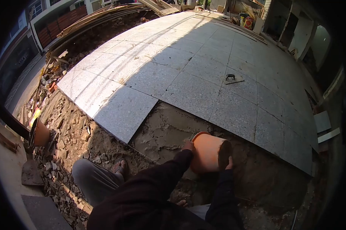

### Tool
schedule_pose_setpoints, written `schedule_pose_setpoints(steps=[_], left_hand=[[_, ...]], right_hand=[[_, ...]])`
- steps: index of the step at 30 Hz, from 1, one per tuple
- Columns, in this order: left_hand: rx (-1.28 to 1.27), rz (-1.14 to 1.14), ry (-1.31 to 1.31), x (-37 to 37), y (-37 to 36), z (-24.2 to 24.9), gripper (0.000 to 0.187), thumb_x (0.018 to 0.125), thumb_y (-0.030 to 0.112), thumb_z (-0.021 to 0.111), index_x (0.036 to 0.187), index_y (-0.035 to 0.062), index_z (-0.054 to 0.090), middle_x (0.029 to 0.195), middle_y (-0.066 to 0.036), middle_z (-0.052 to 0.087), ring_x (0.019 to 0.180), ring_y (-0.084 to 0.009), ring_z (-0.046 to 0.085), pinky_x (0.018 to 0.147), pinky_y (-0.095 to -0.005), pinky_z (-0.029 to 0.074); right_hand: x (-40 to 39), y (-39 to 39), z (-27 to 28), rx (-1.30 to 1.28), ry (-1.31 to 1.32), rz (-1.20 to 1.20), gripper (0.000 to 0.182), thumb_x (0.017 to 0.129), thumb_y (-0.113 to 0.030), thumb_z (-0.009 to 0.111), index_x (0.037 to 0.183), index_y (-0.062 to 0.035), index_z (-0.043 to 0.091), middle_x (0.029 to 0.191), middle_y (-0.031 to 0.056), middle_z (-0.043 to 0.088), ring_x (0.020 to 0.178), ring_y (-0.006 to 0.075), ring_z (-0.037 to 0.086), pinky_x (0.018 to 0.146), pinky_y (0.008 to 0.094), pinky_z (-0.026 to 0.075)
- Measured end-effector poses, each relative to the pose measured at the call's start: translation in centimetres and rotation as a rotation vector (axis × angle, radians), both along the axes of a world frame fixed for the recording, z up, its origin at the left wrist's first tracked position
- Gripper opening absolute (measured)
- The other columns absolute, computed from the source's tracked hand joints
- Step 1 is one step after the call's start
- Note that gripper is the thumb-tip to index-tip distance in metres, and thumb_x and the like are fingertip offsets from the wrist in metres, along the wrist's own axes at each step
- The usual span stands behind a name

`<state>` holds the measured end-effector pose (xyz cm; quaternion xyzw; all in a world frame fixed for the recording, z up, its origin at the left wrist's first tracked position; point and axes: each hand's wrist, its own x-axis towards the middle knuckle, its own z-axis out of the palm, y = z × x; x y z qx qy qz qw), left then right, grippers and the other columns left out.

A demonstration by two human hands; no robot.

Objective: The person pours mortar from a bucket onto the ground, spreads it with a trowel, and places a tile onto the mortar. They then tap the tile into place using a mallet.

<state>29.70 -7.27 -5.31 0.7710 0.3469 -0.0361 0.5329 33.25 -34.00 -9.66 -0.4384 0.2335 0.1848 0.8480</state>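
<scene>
An orange bucket (207,152) lies tipped over the wet grey mortar (161,126) in front of me. Its mouth faces left and away, so I cannot see what is inside. My left hand (189,145) grips the bucket at its rim side. At the other end, my right hand (229,163) is pressed against the dark, mud-coated base. Just beyond the mortar is the edge of a floor of speckled grey tiles (188,90). A taut-looking string (144,154) runs along the near left side of the mortar.
A tile suction lifter or handled float (231,79) rests on the tiles. Broken rubble (56,168) covers the ground to my left, where another orange bucket (41,133) stands. Wooden planks (104,21) lie at the far left. Loose tile pieces (321,121) are at the right edge.
</scene>
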Motion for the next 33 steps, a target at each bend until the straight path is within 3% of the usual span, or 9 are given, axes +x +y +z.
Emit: schedule_pose_setpoints(steps=[5,10,13,16,19,21,25,29,33], left_hand=[[0.044,-0.098,-0.155,0.6,-2.8,2.6,0.027,0.09,0.026,0.038,0.094,-0.0009,0.038,0.087,-0.03,0.053,0.085,-0.0454,0.052,0.072,-0.0478,0.04],[-0.152,-0.126,-0.395,0.6,-6.9,9.7,0.031,0.091,0.029,0.032,0.089,-0.0007,0.038,0.082,-0.026,0.05,0.081,-0.0411,0.051,0.072,-0.0428,0.039],[-0.258,-0.18,-0.579,1.3,-10.7,10.9,0.033,0.092,0.032,0.031,0.088,0.0005,0.037,0.078,-0.021,0.044,0.072,-0.033,0.048,0.071,-0.0384,0.038],[-0.234,-0.235,-0.53,1.8,-11.9,9.1,0.034,0.093,0.033,0.03,0.09,-0.0005,0.037,0.081,-0.021,0.046,0.075,-0.0312,0.05,0.071,-0.0382,0.039],[-0.179,-0.214,-0.202,2.2,-11.5,3.4,0.037,0.091,0.031,0.034,0.099,-0.0042,0.036,0.09,-0.025,0.051,0.086,-0.0354,0.053,0.074,-0.0425,0.041],[-0.46,-0.019,0.124,3.2,-11.4,-1.8,0.04,0.089,0.03,0.038,0.106,-0.0069,0.035,0.095,-0.027,0.053,0.091,-0.0389,0.054,0.075,-0.046,0.041],[-0.209,-0.274,0.148,2.2,-11.2,4.0,0.05,0.088,0.029,0.04,0.114,-0.0127,0.03,0.099,-0.03,0.054,0.092,-0.041,0.055,0.075,-0.0489,0.042],[-0.228,-0.323,-0.188,2.0,-13.7,4.9,0.038,0.091,0.029,0.033,0.098,-0.0083,0.034,0.089,-0.031,0.053,0.083,-0.0432,0.055,0.071,-0.0469,0.042],[-0.245,-0.457,-0.44,1.9,-16.0,10.4,0.035,0.092,0.031,0.03,0.093,-0.0033,0.033,0.087,-0.032,0.052,0.082,-0.0446,0.053,0.07,-0.0465,0.04]], right_hand=[[-3.7,-1.2,5.5,0.076,-0.196,-0.109,0.051,0.084,-0.036,0.049,0.117,0.0038,0.047,0.117,0.0122,0.051,0.103,0.0243,0.05,0.09,0.0331,0.039],[-2.8,-8.4,12.3,-0.714,-0.634,-0.402,0.043,0.088,-0.024,0.045,0.117,0.0081,0.045,0.117,0.0138,0.049,0.105,0.0196,0.049,0.09,0.0294,0.038],[-5.0,-7.5,26.4,-0.842,-0.763,-0.336,0.044,0.089,-0.022,0.043,0.118,0.0107,0.042,0.116,0.0168,0.048,0.105,0.0187,0.048,0.091,0.0279,0.038],[-4.2,-9.9,24.2,-0.773,-0.654,-0.405,0.045,0.089,-0.023,0.044,0.119,0.0106,0.041,0.116,0.016,0.048,0.107,0.0179,0.047,0.092,0.0267,0.036],[-1.4,-9.1,13.2,-0.465,-0.35,-0.341,0.054,0.084,-0.032,0.053,0.117,0.0098,0.044,0.116,0.0132,0.049,0.106,0.0197,0.047,0.09,0.0288,0.037],[2.7,-14.6,-8.5,-1.111,-0.472,-0.38,0.055,0.083,-0.035,0.054,0.115,0.0097,0.047,0.115,0.0137,0.05,0.102,0.0223,0.049,0.089,0.0297,0.037],[-1.0,-11.7,4.9,-0.212,0.062,-0.169,0.048,0.085,-0.032,0.049,0.112,0.0082,0.049,0.116,0.0147,0.049,0.108,0.0219,0.045,0.092,0.0312,0.035],[-0.8,-16.2,10.3,-0.595,-0.542,-0.523,0.039,0.086,-0.022,0.048,0.113,0.0054,0.048,0.114,0.0182,0.05,0.106,0.0241,0.049,0.089,0.0334,0.041],[-2.6,-14.6,15.2,-0.287,-0.479,-0.524,0.042,0.086,-0.023,0.049,0.117,0.0049,0.045,0.115,0.0161,0.049,0.108,0.0236,0.046,0.093,0.0335,0.037]])
